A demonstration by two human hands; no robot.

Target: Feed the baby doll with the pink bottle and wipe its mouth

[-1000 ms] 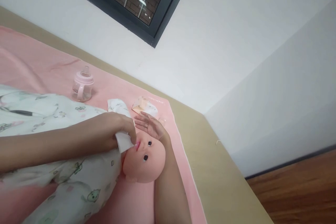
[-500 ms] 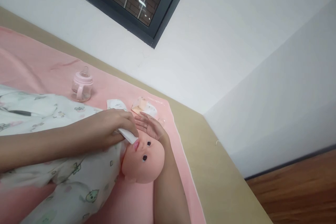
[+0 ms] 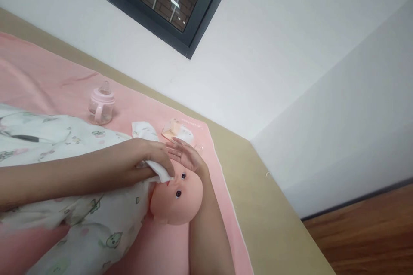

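Observation:
A baby doll (image 3: 185,206) lies with its bald head to the right, its body in a white garment or wrap (image 3: 106,223) with small animal prints. My left hand (image 3: 146,157) reaches in from the left, fingers closed on a folded white wipe (image 3: 159,172). The wipe presses against the doll's face and covers most of its mouth. My right hand (image 3: 185,154) rests palm up beyond the head, fingers spread, with the forearm alongside the crown. Part of that hand is hidden behind the doll's head.
A pink-lidded baby bottle (image 3: 101,107) stands upright on the pink sheet (image 3: 129,103). Near my hands lie a small patterned pack (image 3: 176,130) and a white printed cloth (image 3: 143,129). A beige surface edge (image 3: 258,206) borders the sheet, with a white wall (image 3: 241,73) behind.
My left hand has shifted slightly down and right with the wipe, moving from the edge of the doll's lips across the mouth toward the nose. My right hand stays still.

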